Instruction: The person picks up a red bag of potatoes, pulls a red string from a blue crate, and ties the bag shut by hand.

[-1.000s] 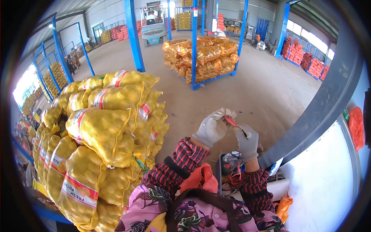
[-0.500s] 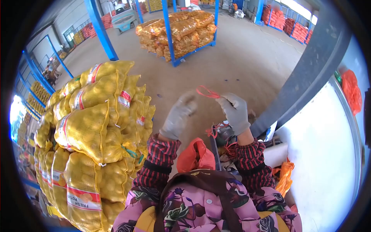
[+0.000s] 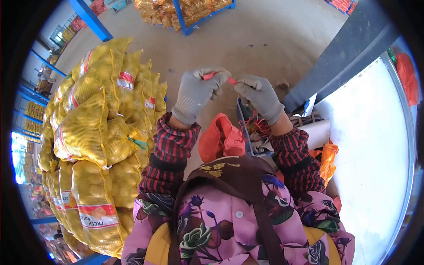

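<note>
Between my two gloved hands a red string (image 3: 232, 81) is stretched, short and bunched together. My left hand (image 3: 198, 92) is closed, with one end of the red string showing over its fingers. The fingertips of my right hand (image 3: 260, 95) pinch the other end. Both hands wear grey gloves and are held up over the floor. Below them, near my chest, a red plastic bag (image 3: 221, 140) gapes at its top. Under my right wrist, more red strings (image 3: 261, 126) lie in a bin (image 3: 244, 121) among small items I cannot make out.
Yellow mesh sacks of potatoes (image 3: 95, 132) are stacked high at my left. A white panel (image 3: 366, 145) and a dark slanted post (image 3: 340, 62) stand to my right. Ahead, a blue rack (image 3: 189, 29) holds more sacks. An orange bag (image 3: 327, 161) hangs beside the panel.
My left hand has come up to my right hand and now grips the red string too. The loose loops seen before are drawn into a short length. The view has tipped downward.
</note>
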`<state>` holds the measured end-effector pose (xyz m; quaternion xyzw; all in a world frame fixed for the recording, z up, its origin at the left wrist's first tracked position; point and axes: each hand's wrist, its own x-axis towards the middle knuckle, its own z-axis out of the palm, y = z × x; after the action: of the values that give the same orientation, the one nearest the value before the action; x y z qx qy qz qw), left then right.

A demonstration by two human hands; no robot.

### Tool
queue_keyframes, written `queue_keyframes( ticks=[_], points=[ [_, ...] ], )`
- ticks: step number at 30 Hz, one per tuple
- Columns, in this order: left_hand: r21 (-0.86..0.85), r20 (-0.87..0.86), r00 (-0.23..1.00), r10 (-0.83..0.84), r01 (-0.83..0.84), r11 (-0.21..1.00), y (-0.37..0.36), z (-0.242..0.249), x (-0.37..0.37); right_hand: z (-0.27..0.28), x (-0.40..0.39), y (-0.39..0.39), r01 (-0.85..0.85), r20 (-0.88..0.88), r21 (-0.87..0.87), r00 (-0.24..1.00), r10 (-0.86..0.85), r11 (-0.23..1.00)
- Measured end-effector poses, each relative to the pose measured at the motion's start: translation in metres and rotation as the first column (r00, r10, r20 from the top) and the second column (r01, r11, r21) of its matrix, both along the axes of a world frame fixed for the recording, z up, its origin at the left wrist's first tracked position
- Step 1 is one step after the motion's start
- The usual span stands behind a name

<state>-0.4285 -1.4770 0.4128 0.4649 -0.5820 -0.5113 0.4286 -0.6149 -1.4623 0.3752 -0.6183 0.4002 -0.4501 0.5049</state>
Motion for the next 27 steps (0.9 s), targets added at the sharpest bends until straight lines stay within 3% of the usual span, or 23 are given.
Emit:
queue_keyframes(
  ticks=[4, 6, 8, 10, 11, 12, 14, 16, 17, 18, 20, 21, 22, 24, 27],
  points=[
    [0.0, -0.041, 0.999, 0.035, -0.035, 0.999, 0.0, -0.009, 0.009, -0.045, -0.034, 0.015, -0.004, -0.133, 0.136, 0.991, 0.022, 0.991],
    [0.008, 0.018, 0.998, 0.066, -0.067, 0.998, 0.0, -0.016, 0.012, -0.091, -0.049, 0.034, -0.02, -0.036, 0.139, 0.999, 0.026, 0.99],
    [0.018, 0.081, 0.992, 0.098, -0.1, 0.995, 0.003, -0.024, 0.013, -0.131, -0.067, 0.057, -0.009, -0.015, 0.295, 1.0, 0.014, 0.955],
    [0.113, 0.192, 0.98, -0.054, 0.033, 0.993, 0.009, -0.036, 0.014, -0.165, -0.091, 0.076, 0.086, -0.121, 0.376, 0.992, -0.043, 0.922],
    [0.122, 0.192, 0.98, -0.056, 0.032, 0.992, 0.012, -0.043, 0.013, -0.176, -0.099, 0.084, 0.186, -0.229, 0.445, 0.969, -0.089, 0.876],
    [0.145, 0.182, 0.98, -0.081, 0.055, 0.988, 0.015, -0.049, 0.012, -0.179, -0.102, 0.083, 0.188, -0.227, 0.454, 0.97, -0.091, 0.871],
    [0.183, 0.174, 0.976, -0.13, 0.097, 0.978, 0.021, -0.057, 0.006, -0.187, -0.113, 0.074, 0.287, -0.406, -0.018, 0.873, -0.269, 0.958],
    [0.172, 0.206, 0.96, -0.188, 0.154, 0.973, 0.024, -0.064, -0.002, -0.083, -0.052, 0.083, 0.311, -0.074, 0.176, 0.95, -0.302, 0.934],
    [0.188, 0.202, 0.957, -0.207, 0.169, 0.968, 0.027, -0.067, -0.007, -0.059, -0.023, 0.087, 0.29, 0.037, 0.175, 0.953, -0.301, 0.941],
    [0.166, 0.226, 0.949, -0.219, 0.184, 0.969, 0.03, -0.068, -0.011, -0.051, 0.001, 0.089, 0.267, 0.148, 0.17, 0.945, -0.293, 0.948],
    [0.183, 0.249, 0.94, -0.231, 0.189, 0.965, 0.044, -0.068, -0.014, -0.065, 0.033, 0.087, 0.298, 0.143, 0.123, 0.938, -0.314, 0.946],
    [0.212, 0.2, 0.957, -0.211, 0.168, 0.963, 0.048, -0.065, -0.013, -0.072, 0.042, 0.087, 0.322, 0.147, 0.045, 0.934, -0.325, 0.946],
    [0.248, 0.159, 0.972, -0.173, 0.13, 0.96, 0.055, -0.071, -0.005, -0.079, 0.045, 0.091, 0.301, 0.154, 0.076, 0.938, -0.31, 0.95],
    [0.281, 0.147, 0.971, -0.187, 0.14, 0.949, 0.06, -0.082, 0.003, -0.07, 0.034, 0.094, 0.253, -0.217, -0.097, 0.938, -0.269, 0.962],
    [0.333, 0.102, 0.971, -0.216, 0.171, 0.927, 0.067, -0.089, 0.01, -0.076, 0.028, 0.095, 0.195, -0.335, -0.174, 0.91, -0.244, 0.965]
  ],
)
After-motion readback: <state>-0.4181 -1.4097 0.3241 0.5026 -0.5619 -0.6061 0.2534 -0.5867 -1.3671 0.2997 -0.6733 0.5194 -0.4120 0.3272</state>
